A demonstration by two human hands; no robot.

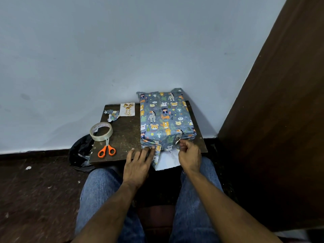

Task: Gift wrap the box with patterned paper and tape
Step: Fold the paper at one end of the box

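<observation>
One box point(165, 118), already covered on its top and long sides in patterned paper point(158, 137) printed with animals, is seen lying on the right part of a small dark tabletop point(126, 135), its far end against the wall and its near end at the tabletop's front edge. The near end is not yet closed: a flap point(166, 159) with its white underside showing hangs past the edge toward the lap.

The left hand point(138, 165) is held nearly flat, its fingers point(149, 151) straight and pressed against the lower left corner of the open end, nothing being gripped. The right hand point(190, 155) is curled, and a fold of paper at the lower right corner is pinched between thumb and fingertips.

The paper is judged thin, light and easily creased or torn, so the folds are best taken close to the box's corners and drawn taut against the stiff edges beneath. The box itself is judged rigid enough to be pressed against; its weight cannot be told. The glossy print may slip under dry fingertips.

Counted on the tabletop: one roll of clear tape point(101, 131), standing partly on one pair of orange-handled scissors point(107, 149), one paper offcut point(112, 115), and one white card point(127, 109) bearing small gold ornaments. A dark bag point(79, 149) is seen on the floor beside the tabletop.
</observation>
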